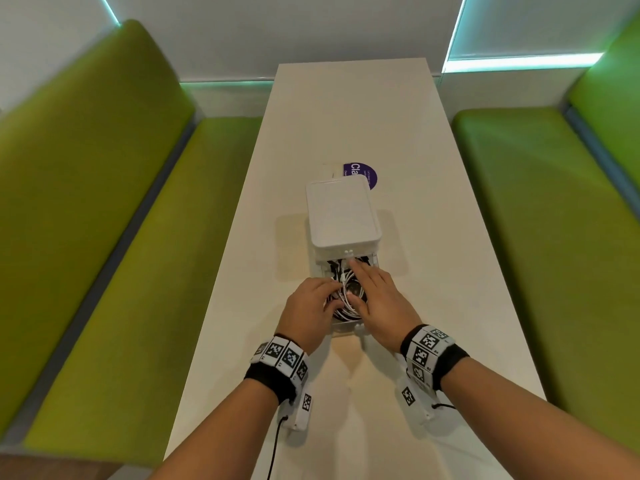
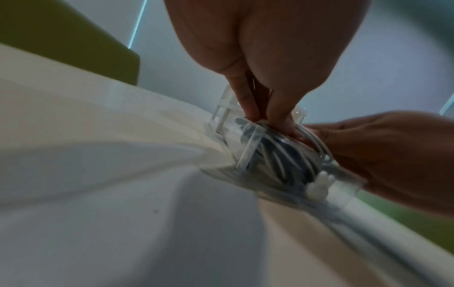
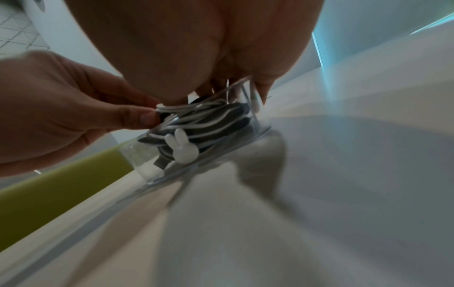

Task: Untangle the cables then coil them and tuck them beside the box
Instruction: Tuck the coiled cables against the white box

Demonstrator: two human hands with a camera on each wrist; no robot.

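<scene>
Both hands sit low-centre of the head view, over a clear drawer (image 1: pixel 346 330) pulled toward the viewer from a white box (image 1: pixel 341 216) on the counter (image 1: pixel 450 237); the cables (image 1: pixel 346 292), a black-and-white tangle, lie packed inside that drawer, between the two hands. Left hand (image 1: pixel 308 308): grip closed on the bundle, fingers curled over the tangle's left side, and in the left wrist view thumb and fingertips (image 2: pixel 280 116) pinch white strands at the drawer's rim. Right hand (image 1: pixel 377 299): fingers near straight, laid flat over the right side of the tangle, tips reaching toward the box front; it seems to press rather than hold, tho its fingertips are partly hidden in the right wrist view, so can't be sure. Key relation: the bundle is directly under both grips, w/ the drawer's long axis running bottom-to-top of the frame, toward the box; the left hand is the one w/ an actual hold, so a lift would prob. start there. A small white rabbit-shaped knob (image 3: pixel 180 148) marks the drawer's near wall; a purple round sticker (image 1: pixel 363 173) lies beyond the box.
</scene>
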